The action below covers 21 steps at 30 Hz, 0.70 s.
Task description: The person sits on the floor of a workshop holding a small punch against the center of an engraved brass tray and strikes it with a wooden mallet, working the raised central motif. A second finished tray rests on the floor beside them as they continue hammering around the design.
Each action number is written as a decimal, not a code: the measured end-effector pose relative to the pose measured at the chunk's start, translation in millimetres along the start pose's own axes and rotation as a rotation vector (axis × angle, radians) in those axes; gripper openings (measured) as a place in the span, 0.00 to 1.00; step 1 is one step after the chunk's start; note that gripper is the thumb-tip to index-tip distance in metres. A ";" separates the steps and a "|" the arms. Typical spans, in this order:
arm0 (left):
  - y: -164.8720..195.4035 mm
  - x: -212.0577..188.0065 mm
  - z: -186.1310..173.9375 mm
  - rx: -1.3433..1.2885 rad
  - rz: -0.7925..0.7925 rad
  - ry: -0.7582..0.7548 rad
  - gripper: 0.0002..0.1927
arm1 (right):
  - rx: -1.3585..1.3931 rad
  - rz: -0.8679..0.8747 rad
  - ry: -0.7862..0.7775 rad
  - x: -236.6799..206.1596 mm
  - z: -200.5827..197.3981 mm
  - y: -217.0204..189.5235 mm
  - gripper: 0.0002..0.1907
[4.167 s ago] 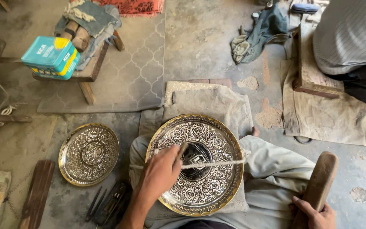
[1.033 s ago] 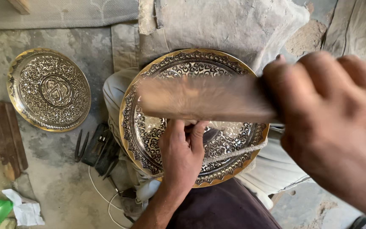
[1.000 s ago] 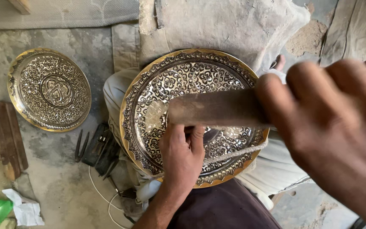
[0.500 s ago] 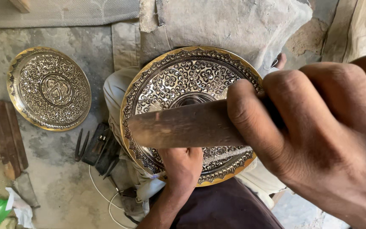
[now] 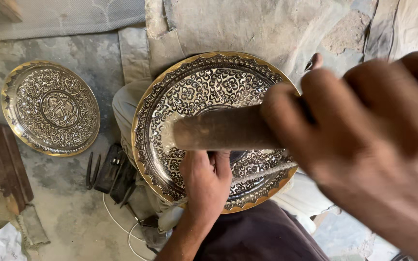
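A large round brass plate (image 5: pixel 194 87) with dense engraved floral work rests on my lap. My left hand (image 5: pixel 206 181) lies on its lower part, fingers closed around a thin pale metal chisel (image 5: pixel 267 170) that runs to the right across the plate. My right hand (image 5: pixel 368 145) is very close to the camera and blurred. It grips a brown wooden mallet (image 5: pixel 223 134), whose head hangs just above my left hand over the plate's middle.
A smaller engraved brass plate (image 5: pixel 49 108) lies on the stone floor to the left. Beside it are a dark wooden block (image 5: pixel 6 164), several dark hand tools (image 5: pixel 114 169) and a white cable (image 5: pixel 117 222). Worn cloth (image 5: pixel 247 24) covers the floor beyond the plate.
The mallet in my right hand has swung down from above the plate's middle to just over my left hand. My left hand and the plate have stayed almost still.
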<state>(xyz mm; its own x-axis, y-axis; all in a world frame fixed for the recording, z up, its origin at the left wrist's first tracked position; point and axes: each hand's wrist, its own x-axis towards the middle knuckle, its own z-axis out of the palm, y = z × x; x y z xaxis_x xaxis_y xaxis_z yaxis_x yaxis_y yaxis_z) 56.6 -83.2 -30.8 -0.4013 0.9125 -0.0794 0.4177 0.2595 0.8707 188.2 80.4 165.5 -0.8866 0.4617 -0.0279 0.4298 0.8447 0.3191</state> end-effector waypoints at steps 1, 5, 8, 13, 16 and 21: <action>2.8 5.3 -3.9 0.112 0.005 -0.024 0.11 | 0.054 0.034 -0.022 -2.0 2.5 1.7 0.28; 13.8 33.4 -13.4 0.133 0.143 -0.146 0.11 | 0.291 0.264 -0.112 -15.6 19.0 9.4 0.31; 25.0 50.1 -20.3 -0.013 0.279 -0.223 0.12 | 0.320 0.407 -0.218 -37.0 37.8 10.8 0.29; 43.5 75.4 -20.2 0.121 0.235 -0.552 0.12 | 0.572 0.648 -0.123 -87.3 71.0 -2.7 0.27; 51.1 85.5 -20.5 0.139 0.319 -0.633 0.16 | 0.843 0.922 -0.084 -112.2 83.3 -18.9 0.23; 59.3 91.0 -13.0 0.271 0.399 -0.816 0.16 | 0.748 0.967 -0.169 -138.1 92.0 -45.9 0.20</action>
<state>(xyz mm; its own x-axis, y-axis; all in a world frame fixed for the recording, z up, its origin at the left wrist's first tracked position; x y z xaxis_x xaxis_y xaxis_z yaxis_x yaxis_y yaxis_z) 34.3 11.1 19.9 0.4632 0.8624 -0.2044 0.6169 -0.1482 0.7729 306.6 2.8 67.5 -0.1401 0.9649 -0.2219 0.9378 0.0575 -0.3423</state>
